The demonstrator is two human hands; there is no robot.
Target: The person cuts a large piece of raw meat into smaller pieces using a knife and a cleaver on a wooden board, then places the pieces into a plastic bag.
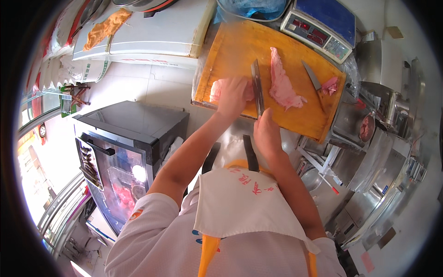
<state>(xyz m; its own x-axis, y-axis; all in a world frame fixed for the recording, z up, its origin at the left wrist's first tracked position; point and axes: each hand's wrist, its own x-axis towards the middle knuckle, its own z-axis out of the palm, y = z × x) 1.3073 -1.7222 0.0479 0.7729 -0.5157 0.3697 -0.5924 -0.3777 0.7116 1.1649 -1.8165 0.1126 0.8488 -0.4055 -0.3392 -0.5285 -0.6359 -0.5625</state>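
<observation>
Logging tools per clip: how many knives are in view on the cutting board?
2. A cleaver is gripped by the right hand, its blade beside the meat under the left hand. A smaller knife lies near the board's right end. Others may be hidden.

A pale tiled floor (134, 85) runs between a white chest freezer (152, 32) at the far side and a dark glass-fronted display cabinet (124, 152) on the near left. Strong daylight floods in through a window (34, 152) at the far left edge. Steel machines and shelving (387, 152) crowd the right side.
</observation>
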